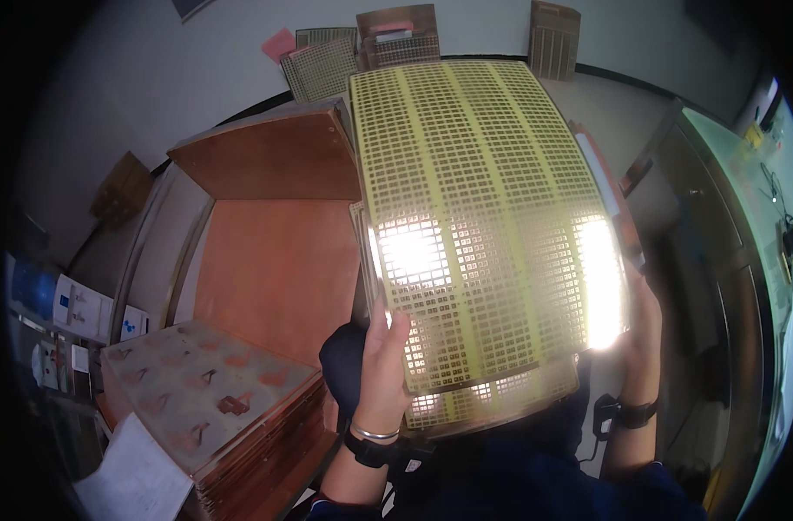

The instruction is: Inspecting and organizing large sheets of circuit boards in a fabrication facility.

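I hold a large yellow-green panel point(483, 208) covered in a fine grid of small squares up in front of me, tilted, with bright light glaring off its lower part. My left hand point(383, 365) grips its lower left edge, thumb over the front. My right hand point(644, 339) holds the right edge from behind, mostly hidden by the panel. A second similar sheet edge shows just under the panel's bottom. Both wrists wear dark bands.
A copper-coloured sheet point(279, 269) lies on the bench to the left, with a brown board point(270, 156) behind it. A stack of copper panels point(214, 399) stands at lower left with white paper point(131, 482). More grid panels point(322, 65) lean at the far wall. A glass-topped table point(743, 200) is at right.
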Motion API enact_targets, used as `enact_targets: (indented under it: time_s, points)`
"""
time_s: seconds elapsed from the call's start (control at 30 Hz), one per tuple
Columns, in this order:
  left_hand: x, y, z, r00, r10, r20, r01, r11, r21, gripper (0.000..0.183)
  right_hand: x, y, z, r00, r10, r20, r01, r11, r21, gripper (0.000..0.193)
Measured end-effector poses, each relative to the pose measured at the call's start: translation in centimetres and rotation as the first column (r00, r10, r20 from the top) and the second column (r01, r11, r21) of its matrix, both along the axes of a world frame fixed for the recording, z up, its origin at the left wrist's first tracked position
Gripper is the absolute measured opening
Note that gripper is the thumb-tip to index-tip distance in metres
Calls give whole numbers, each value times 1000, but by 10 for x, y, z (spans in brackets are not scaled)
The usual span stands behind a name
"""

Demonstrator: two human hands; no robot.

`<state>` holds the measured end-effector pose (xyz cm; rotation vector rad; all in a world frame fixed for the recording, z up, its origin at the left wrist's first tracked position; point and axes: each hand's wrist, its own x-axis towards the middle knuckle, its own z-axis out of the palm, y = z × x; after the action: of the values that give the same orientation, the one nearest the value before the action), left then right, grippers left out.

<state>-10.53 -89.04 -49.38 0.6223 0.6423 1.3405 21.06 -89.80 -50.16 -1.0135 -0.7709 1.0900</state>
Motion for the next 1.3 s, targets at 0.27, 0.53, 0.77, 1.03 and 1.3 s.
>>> enact_targets:
  time_s: [0.27,0.53,0.77,1.03,1.3]
  points:
    - [-6,1,0,994,-22,-108,22,1000,1,44,4,-7,-11,991,137,-15,-137,987,-80,48]
    - [-14,2,-4,985,15,-174,-27,997,-66,45,-7,-7,-1,984,173,47,-170,984,-61,45]
    - [-34,0,-31,959,133,-249,-147,988,-39,39,-3,-7,-14,964,225,142,-214,973,-89,30]
    - [-35,-24,-50,791,178,-585,-98,981,166,51,65,-70,42,977,-30,212,38,999,-34,42]
    - [-37,-11,-50,848,141,-511,-55,982,180,51,131,-184,124,-527,-396,752,698,304,649,40]
